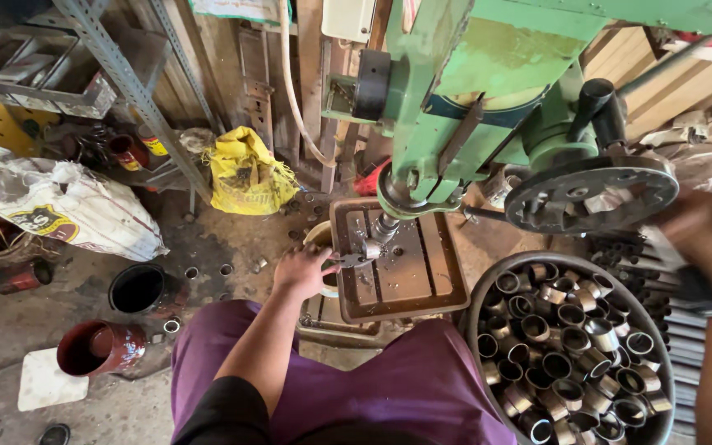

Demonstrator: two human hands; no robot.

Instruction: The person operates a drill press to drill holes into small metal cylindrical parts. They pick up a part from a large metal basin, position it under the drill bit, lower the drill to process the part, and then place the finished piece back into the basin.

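The left hand (pixel 302 270) reaches forward to the slotted metal table (pixel 401 264) of a green drill press (pixel 488 99). Its fingers are closed around the handle of a small gripping tool (pixel 346 260), and this tool holds a short metal ring (pixel 371 247) on the table. The ring sits directly under the spindle (pixel 386 224) of the machine, just beside the fingertips of the left hand and a little to their right. The right hand (pixel 706 235) is at the far right edge of the view and it is blurred; it is near the dark spoked feed wheel (pixel 591 194) of the press, but I cannot tell if it grips something or how far it is open. It is well apart from the ring. Below the wheel, near the person's right knee, stands a round black tub (pixel 480 305) full of similar metal rings. On the dirty floor to the left lie a yellow bag (pixel 245 173), a white sack (pixel 67 202) and some red cans (pixel 100 346).
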